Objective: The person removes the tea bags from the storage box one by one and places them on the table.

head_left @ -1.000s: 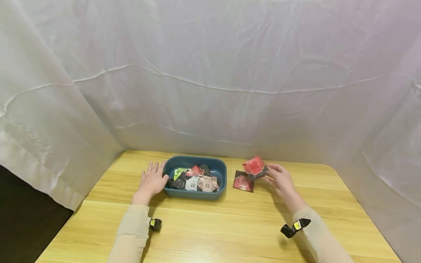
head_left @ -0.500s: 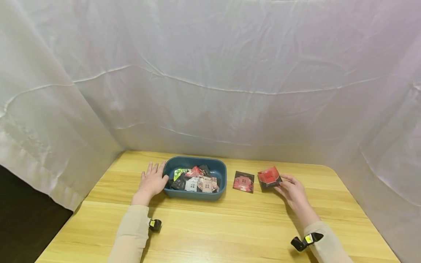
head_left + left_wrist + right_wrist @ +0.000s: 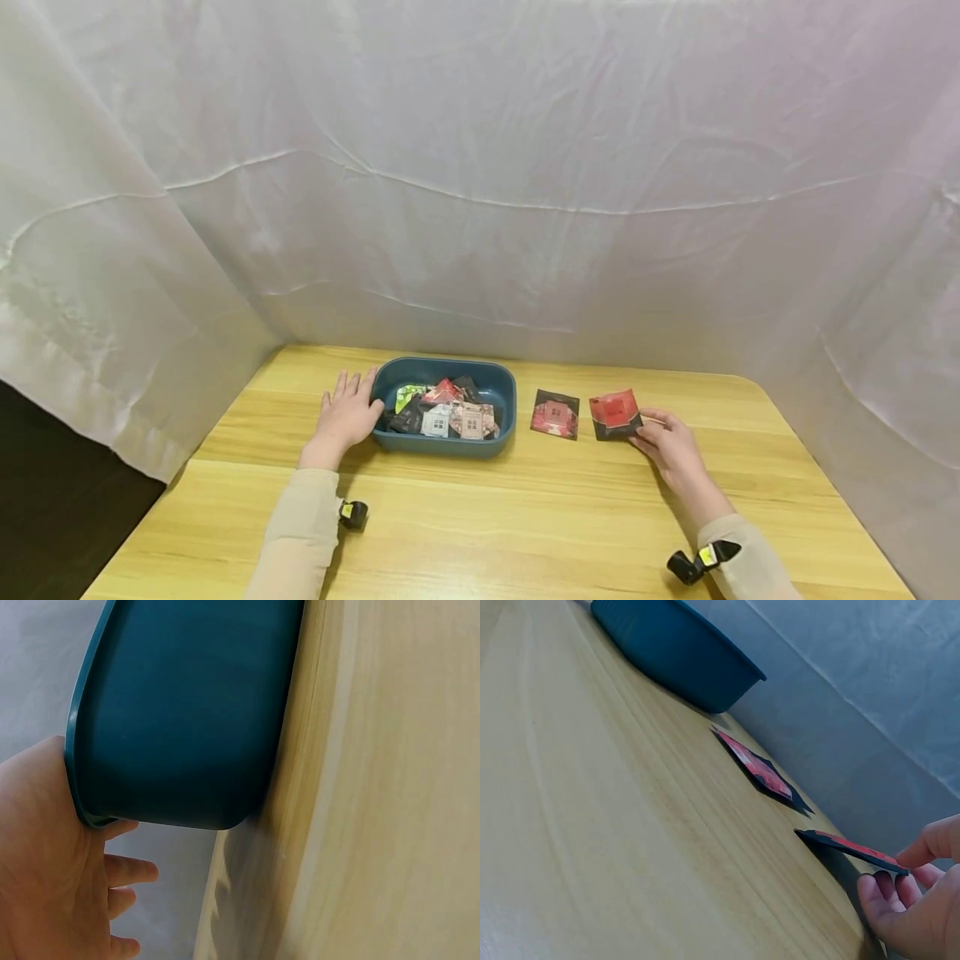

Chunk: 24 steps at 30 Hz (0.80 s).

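Observation:
My right hand (image 3: 671, 450) pinches the right edge of a red and black sachet (image 3: 615, 414). In the right wrist view the held sachet (image 3: 851, 848) tilts, its far corner low by the tabletop and its near edge raised between thumb and fingers. A second sachet (image 3: 556, 414), dark with a pinkish-red print, lies flat just left of it. My left hand (image 3: 347, 419) rests with spread fingers against the left end of a dark blue tub (image 3: 442, 447). In the left wrist view, straight fingers reach past the tub's rim (image 3: 73, 724).
Several sachets fill the tub, among them a green one (image 3: 408, 393), a pale one (image 3: 437, 421) and a beige one (image 3: 473, 421). The wooden table (image 3: 480, 525) ends at a light curtain (image 3: 480, 250) behind. A dark gap (image 3: 60, 483) lies beyond the table's left edge.
My right hand has carried the red and black sachet rightward and lowered it to the table, right of the other sachet. The left hand and the tub have stayed in place.

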Available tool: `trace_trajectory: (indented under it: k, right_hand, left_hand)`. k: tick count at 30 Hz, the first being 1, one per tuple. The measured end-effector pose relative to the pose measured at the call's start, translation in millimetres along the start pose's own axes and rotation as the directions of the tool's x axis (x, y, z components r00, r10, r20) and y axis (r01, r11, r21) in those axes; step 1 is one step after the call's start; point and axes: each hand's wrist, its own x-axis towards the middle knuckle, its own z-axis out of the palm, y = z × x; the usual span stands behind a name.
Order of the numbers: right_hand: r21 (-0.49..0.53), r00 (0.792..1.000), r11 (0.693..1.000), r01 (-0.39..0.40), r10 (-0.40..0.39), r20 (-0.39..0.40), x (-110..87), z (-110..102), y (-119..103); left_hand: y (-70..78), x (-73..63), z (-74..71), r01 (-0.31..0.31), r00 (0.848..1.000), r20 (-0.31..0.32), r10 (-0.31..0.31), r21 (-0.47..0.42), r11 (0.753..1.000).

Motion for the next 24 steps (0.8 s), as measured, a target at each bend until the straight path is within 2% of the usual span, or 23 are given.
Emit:
trace_trajectory:
  k: [9,24]
  right_hand:
    - [-0.040,0.998,0.999,0.031,-0.032,-0.045,-3.1,-1.9,-0.2]
    - [-0.095,0.993,0.995,0.038,-0.048,-0.104,-8.3,-8.4,-1.0]
  left_hand:
    - [0.3,0.4,0.4,0.000,1.000,0.007,0.000,-0.005,1.000]
    - [0.5,0.2,-0.9,0.013,1.000,0.012,-0.013,-0.006,1.000]
